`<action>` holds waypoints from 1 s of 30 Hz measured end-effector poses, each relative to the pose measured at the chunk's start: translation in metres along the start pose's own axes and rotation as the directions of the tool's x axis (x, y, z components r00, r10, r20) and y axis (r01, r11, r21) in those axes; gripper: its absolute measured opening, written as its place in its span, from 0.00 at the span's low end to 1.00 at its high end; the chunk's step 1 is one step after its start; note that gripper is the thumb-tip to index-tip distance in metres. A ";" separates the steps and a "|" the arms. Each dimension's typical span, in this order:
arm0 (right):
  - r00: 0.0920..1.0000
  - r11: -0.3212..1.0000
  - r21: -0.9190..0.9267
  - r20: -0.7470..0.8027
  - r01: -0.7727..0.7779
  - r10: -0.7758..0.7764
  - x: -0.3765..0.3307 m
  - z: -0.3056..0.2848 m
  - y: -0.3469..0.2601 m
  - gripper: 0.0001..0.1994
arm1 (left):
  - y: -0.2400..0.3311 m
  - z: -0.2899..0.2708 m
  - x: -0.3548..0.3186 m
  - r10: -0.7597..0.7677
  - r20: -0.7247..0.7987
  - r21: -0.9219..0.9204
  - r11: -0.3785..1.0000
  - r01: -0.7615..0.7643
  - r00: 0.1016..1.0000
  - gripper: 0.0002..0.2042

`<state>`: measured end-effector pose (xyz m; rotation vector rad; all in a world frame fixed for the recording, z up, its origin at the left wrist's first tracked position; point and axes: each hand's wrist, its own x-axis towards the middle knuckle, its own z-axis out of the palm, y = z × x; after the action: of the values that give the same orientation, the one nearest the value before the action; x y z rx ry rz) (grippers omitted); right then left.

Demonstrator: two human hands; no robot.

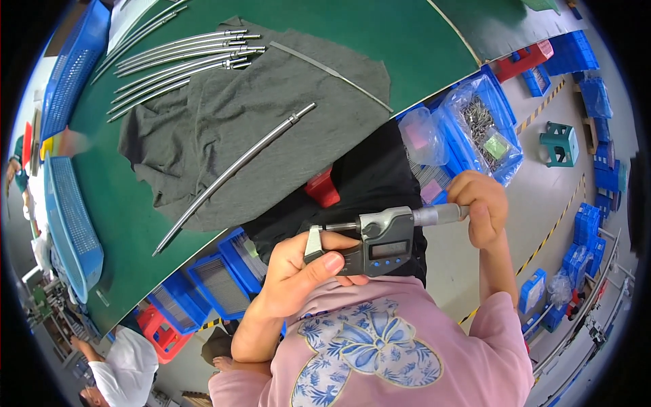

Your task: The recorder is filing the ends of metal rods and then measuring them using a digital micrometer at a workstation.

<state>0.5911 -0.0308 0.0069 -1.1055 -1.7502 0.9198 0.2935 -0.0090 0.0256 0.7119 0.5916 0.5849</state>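
Observation:
A digital micrometer (388,239) with a small display is held level in front of my body. My left hand (298,271) wraps round its frame, thumb on the dark grip. The fingers of my right hand (483,207) close on the silver thimble at its right end. I cannot make out any workpiece between the measuring faces. Beyond my hands, a long polished steel rod (234,169) with a stepped end lies slantwise on a grey cloth (271,88). Farther up on that cloth rests a thin flat metal strip (325,69).
Several similar rods (183,61) lie at the cloth's upper left on the green table (407,41). Blue baskets (71,224) line its left side. A blue bin (505,112) of small metal parts stands right of the table, near a green stool (560,144). Another person (125,366) is at lower left.

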 end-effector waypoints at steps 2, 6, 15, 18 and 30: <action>0.990 0.995 0.084 -0.130 -0.046 0.057 -0.001 0.005 -0.001 0.10 | -0.001 0.001 0.000 0.001 -0.002 -0.002 1.000 -0.001 1.000 0.14; 0.981 0.992 0.076 -0.155 -0.102 0.113 -0.003 0.002 -0.002 0.10 | 0.001 0.002 0.001 -0.034 -0.011 -0.007 0.999 0.034 0.999 0.14; 0.986 0.998 0.009 -0.155 -0.054 0.055 -0.005 0.003 -0.005 0.11 | -0.001 0.001 0.001 -0.038 0.003 -0.039 0.998 0.038 0.999 0.14; 0.999 0.999 -0.039 0.042 -0.009 0.011 -0.005 -0.004 -0.001 0.12 | 0.001 0.002 0.001 -0.035 0.002 -0.010 0.999 0.035 0.999 0.14; 0.993 0.998 0.006 -0.095 -0.068 0.068 -0.005 0.005 -0.004 0.13 | -0.001 0.002 0.001 -0.051 0.003 -0.011 0.999 0.051 0.999 0.14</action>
<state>0.5870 -0.0376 0.0070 -1.1946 -1.6419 0.8954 0.2958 -0.0097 0.0261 0.6850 0.6021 0.5399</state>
